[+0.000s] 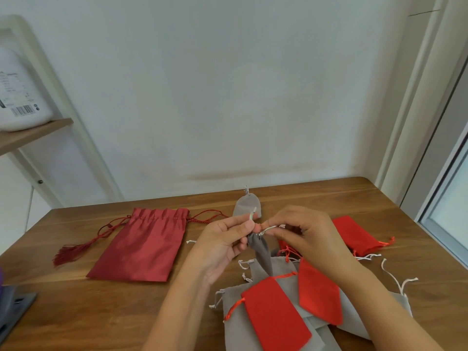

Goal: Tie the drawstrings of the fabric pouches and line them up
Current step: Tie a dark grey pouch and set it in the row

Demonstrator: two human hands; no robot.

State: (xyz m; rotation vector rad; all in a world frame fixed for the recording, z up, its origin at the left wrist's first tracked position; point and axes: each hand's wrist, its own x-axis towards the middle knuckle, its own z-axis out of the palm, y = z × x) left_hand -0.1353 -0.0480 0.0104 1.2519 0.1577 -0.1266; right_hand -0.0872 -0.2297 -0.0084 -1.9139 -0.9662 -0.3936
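Grey pouch [262,252] hangs from left hand [222,240], right hand [304,231].

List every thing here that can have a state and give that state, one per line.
left hand, pinches one drawstring end.
right hand, pinches the other drawstring.
dark grey pouch, mouth cinched, hanging from its strings.
dark red pouch, flat, mouth gathered, cord loose.
light grey pouch, mouth drawn shut, at the back.
front red pouch, flat, mouth ungathered.
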